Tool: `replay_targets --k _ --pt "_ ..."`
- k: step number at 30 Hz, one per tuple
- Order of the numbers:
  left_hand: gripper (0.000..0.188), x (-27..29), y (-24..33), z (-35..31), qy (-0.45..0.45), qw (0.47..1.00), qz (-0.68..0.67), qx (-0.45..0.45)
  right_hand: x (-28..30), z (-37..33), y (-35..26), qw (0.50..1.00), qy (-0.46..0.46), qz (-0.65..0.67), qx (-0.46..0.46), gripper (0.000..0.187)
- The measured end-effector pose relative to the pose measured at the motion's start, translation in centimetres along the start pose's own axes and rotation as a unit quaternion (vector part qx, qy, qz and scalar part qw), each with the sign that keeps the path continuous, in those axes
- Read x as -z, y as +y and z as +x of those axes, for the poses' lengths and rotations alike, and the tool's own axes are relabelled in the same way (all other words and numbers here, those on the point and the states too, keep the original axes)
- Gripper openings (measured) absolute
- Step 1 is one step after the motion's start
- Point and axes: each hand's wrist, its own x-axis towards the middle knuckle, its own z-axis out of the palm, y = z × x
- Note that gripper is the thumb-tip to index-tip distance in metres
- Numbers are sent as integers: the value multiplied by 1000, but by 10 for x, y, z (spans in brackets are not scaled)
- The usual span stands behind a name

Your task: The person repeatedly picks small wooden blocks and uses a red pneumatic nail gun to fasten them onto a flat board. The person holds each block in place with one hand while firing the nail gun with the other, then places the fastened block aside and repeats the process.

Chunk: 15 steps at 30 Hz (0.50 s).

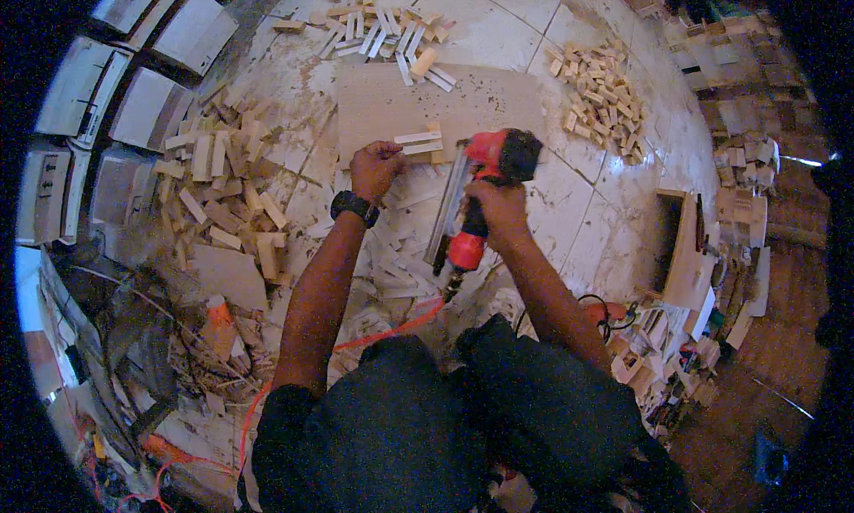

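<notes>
My right hand [500, 212] is wrapped round the grip of a red and black nail gun [487, 162], whose long metal magazine slants down on its left. An orange air hose [391, 331] runs from the gun's lower end toward the left. My left hand [377, 170], below which a black watch [356, 209] circles the wrist, is closed. Its fingertips meet the left end of a small wooden piece with two pale strips [418, 143]; what they hold is hidden. That piece lies at the near edge of a flat brown board [382, 104].
Left of the board spreads a heap of wooden blocks [222, 193]. Strip-and-block pieces [387, 33] are piled beyond it, and small blocks [605, 100] to the right. Pale offcuts [391, 255] litter the floor before me. A wooden box [680, 246] stands at the right.
</notes>
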Motion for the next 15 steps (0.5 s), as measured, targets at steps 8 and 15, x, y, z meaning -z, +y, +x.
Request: replay_targets --k 8,15 --pt "26 9 31 23 -8 994 -65 93 44 3 -8 988 145 58 -9 26" --pt "26 38 134 81 206 828 388 -348 50 -4 -10 987 85 132 -20 28"
